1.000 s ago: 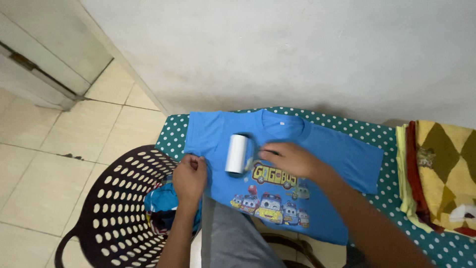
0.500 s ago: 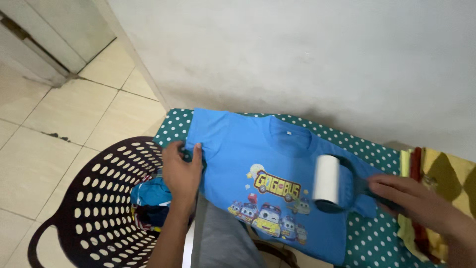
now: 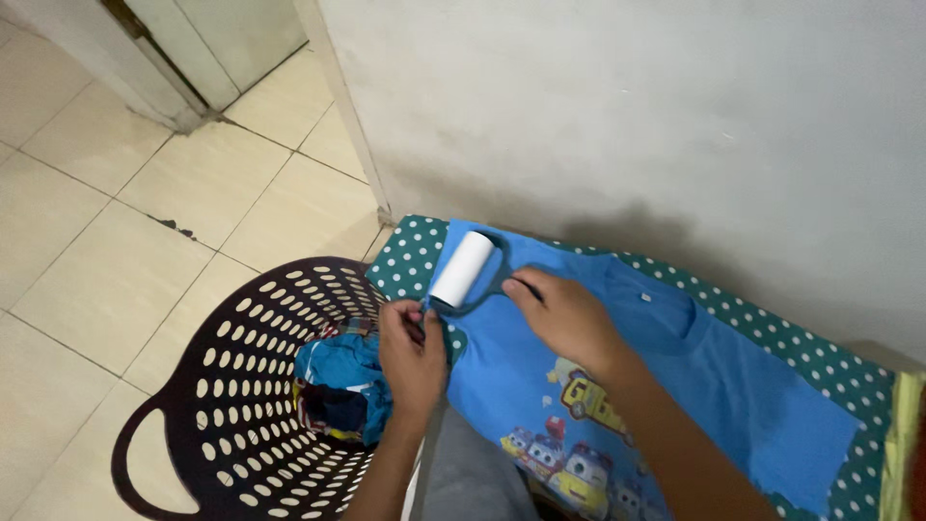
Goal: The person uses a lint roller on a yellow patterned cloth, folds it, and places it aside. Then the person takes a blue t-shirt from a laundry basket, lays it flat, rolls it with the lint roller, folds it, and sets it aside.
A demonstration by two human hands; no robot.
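Observation:
A blue child's T-shirt (image 3: 714, 386) with a cartoon bus print lies flat on a green board with white dots (image 3: 410, 256). My right hand (image 3: 564, 314) grips the blue handle of a lint roller (image 3: 461, 269), whose white roll rests on the shirt's left sleeve near the board's left end. My left hand (image 3: 413, 352) pinches the sleeve's edge just below the roller, holding the cloth down.
A dark perforated laundry basket (image 3: 222, 386) stands on the tiled floor (image 3: 116, 241) to the left, with blue clothes (image 3: 338, 381) inside. A white wall (image 3: 627, 116) runs right behind the board. Yellow cloth (image 3: 907, 434) shows at the far right edge.
The roller went from the shirt's chest to its right sleeve, then back across to the left sleeve. My left hand stayed on the left sleeve's edge. The camera swung left.

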